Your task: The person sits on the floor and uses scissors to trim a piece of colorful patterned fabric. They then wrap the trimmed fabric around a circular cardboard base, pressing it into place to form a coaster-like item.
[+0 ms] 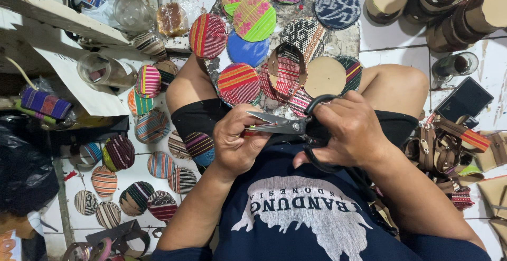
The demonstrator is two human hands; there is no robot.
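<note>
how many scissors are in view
1: the scissors sit above the lap, handles in the right hand, blades at the left hand. Clutter may hide others.

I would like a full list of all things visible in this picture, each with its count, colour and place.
scissors: one, steel blades, black handles, centre, held in the right hand.
small striped piece: one, red and green, at the left hand's fingertips, at the blades.
fabric discs: many, striped and patterned, multicoloured, on the floor at top centre and at left.
plain disc: one, tan, top centre.
cylinders: several, tan, top right.
straps: a heap, brown, right.
glass jar: one, clear, left.
left hand: centre.
right hand: centre right.
</note>
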